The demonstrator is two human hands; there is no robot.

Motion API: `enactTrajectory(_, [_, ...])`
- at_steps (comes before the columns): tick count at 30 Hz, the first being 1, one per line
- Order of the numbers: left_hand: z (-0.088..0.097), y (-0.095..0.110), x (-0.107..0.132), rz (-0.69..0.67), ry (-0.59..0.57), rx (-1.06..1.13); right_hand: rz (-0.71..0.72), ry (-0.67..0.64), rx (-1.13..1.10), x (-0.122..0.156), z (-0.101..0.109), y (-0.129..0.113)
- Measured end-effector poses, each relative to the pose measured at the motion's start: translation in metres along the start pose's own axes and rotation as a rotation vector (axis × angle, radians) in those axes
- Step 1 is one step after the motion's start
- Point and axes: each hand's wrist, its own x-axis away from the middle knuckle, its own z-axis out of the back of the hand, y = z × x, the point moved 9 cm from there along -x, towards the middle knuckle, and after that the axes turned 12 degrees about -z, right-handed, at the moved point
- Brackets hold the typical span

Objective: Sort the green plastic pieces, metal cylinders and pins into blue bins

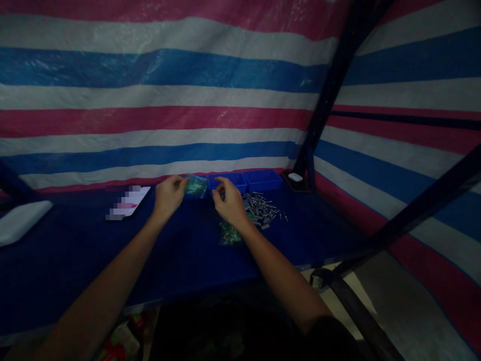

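Plastic bag (pixel 197 186) with green contents is pinched in the left hand (pixel 170 196) above the blue table (pixel 184 255); the right hand (pixel 230 201), fingers parted and apparently empty, hovers beside it. A second green-filled bag (pixel 229 234) lies below, its closure indistinct; rivet-like metal pins (pixel 265 204) lie loose, unbagged. Two blue trays (pixel 265 180) stand behind, a smartphone (pixel 131 201) lies left, and the right hand partly masks the pins

Dim light, striped sheeting walls (pixel 150 120) in pinkish red, white and blue, dark frame post (pixel 327 90), blue worktop (pixel 184 255)
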Motion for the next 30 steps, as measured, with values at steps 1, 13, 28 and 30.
enactTrajectory(1, [0.011, 0.0, -0.006, -0.041, 0.094, -0.122, -0.01, 0.004, 0.002, -0.001, 0.001, 0.001])
enactTrajectory(13, [-0.041, -0.012, 0.018, -0.121, -0.254, -0.506, -0.042, -0.103, 0.107, -0.007, -0.003, 0.009])
enactTrajectory(28, [-0.101, 0.079, 0.06, -0.342, -0.533, 0.151, -0.172, 0.061, 0.025, -0.019, 0.033, 0.031])
enactTrajectory(30, [-0.104, 0.067, 0.059, -0.291, -0.534, 0.185, -0.15, 0.009, 0.061, -0.016, 0.024, 0.024])
